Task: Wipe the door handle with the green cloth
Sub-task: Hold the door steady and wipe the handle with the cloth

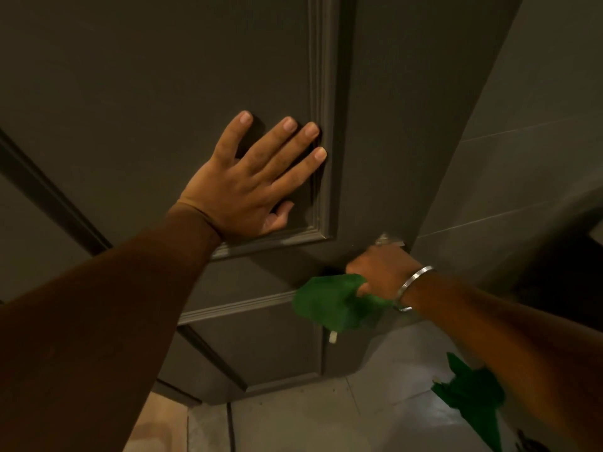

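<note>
My left hand [251,177] lies flat against the dark grey door [163,93], fingers spread, beside the raised panel moulding. My right hand [381,269], with a metal bangle on the wrist, is shut on the green cloth [329,305] at the door's edge. The cloth bunches out to the left and below the fist. A small bit of silvery metal [388,239], probably the door handle, shows just above the knuckles; the rest of it is hidden by my hand and the cloth.
A light tiled wall [522,158] stands right of the door edge. Pale floor tiles [310,419] lie below. Another piece of green fabric [470,389] hangs under my right forearm. A dark opening sits at the far right.
</note>
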{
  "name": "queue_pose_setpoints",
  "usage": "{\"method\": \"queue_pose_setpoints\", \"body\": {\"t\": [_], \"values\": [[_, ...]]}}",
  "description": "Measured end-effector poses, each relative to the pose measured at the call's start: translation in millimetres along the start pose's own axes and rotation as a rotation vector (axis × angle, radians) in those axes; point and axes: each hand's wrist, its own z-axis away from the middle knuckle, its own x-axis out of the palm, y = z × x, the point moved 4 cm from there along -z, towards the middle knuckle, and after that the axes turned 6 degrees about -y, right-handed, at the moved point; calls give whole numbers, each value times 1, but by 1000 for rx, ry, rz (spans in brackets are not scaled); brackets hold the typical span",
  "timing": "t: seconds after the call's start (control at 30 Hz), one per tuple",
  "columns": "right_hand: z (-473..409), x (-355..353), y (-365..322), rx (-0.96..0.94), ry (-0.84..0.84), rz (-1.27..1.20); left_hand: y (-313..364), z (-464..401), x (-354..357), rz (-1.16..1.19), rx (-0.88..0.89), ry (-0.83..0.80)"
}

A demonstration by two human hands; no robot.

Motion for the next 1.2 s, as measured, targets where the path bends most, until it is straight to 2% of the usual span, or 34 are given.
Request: {"method": "queue_pose_setpoints", "body": {"t": [0.1, 0.17, 0.23, 0.3, 0.33, 0.4, 0.5, 0.8, 1.03, 1.1, 1.2], "values": [[-3, 13, -23, 10, 118, -49, 1, 0, 0, -12, -2, 1], [9, 15, -33, -4, 302, -122, 2, 0, -1, -15, -3, 7], [25, 17, -46, -106, 535, -235, 1, 2, 0, -19, 1, 5], [48, 28, -50, -132, 672, -245, 0, 1, 0, -30, 3, 7], [61, 35, -43, -79, 720, -270, 0, 1, 0, -34, 2, 12], [83, 48, -17, 152, 794, -403, 0, 1, 0, -43, -4, 17], [97, 57, 13, 447, 804, -531, 1, 1, -1, -30, -2, 17], [80, 63, 15, 589, 994, -665, -1, 1, 1, -43, 3, 8], [34, 67, -57, 456, 908, -881, -1, 2, 1, -6, 8, -6], [17, 61, -74, 363, 809, -812, -1, 2, 2, -5, 12, -12], [4, 48, -84, 353, 765, -763, -2, 3, 2, 2, 7, -16]]}}
